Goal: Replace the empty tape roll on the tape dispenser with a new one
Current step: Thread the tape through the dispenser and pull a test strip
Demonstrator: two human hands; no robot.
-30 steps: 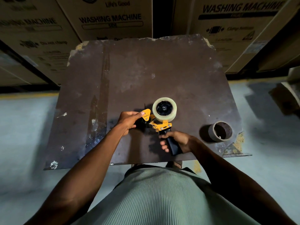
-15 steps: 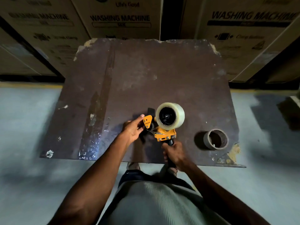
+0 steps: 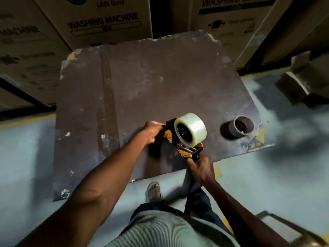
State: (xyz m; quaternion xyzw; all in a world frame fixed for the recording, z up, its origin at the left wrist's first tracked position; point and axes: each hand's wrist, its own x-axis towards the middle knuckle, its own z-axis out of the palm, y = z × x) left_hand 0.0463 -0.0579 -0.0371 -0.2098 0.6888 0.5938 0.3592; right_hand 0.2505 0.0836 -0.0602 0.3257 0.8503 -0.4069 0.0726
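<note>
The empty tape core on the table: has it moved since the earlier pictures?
No. The empty tape core stays beside the table's chipped corner; only the camera shifted.

L grip (image 3: 154, 131) & R grip (image 3: 202, 169) both curled, arms extended

Dark brown table (image 3: 142, 82), worn and scuffed, with chipped pale edges at the far left corner and near right corner. Streaked lengthwise by a darker, glossy band on the left side; flecked with pale paint spots along the left and near edges. Carried one thing directly: an empty tape core (image 3: 238, 127), brown cardboard, standing on its rim with its opening upward, near the right edge and close to the chipped near right corner. Stood on a pale grey-blue floor (image 3: 23, 157), marked by a yellow line at the left. Ringed at the far side by cardboard boxes (image 3: 103, 22) printed WASHING MACHINE.
</note>
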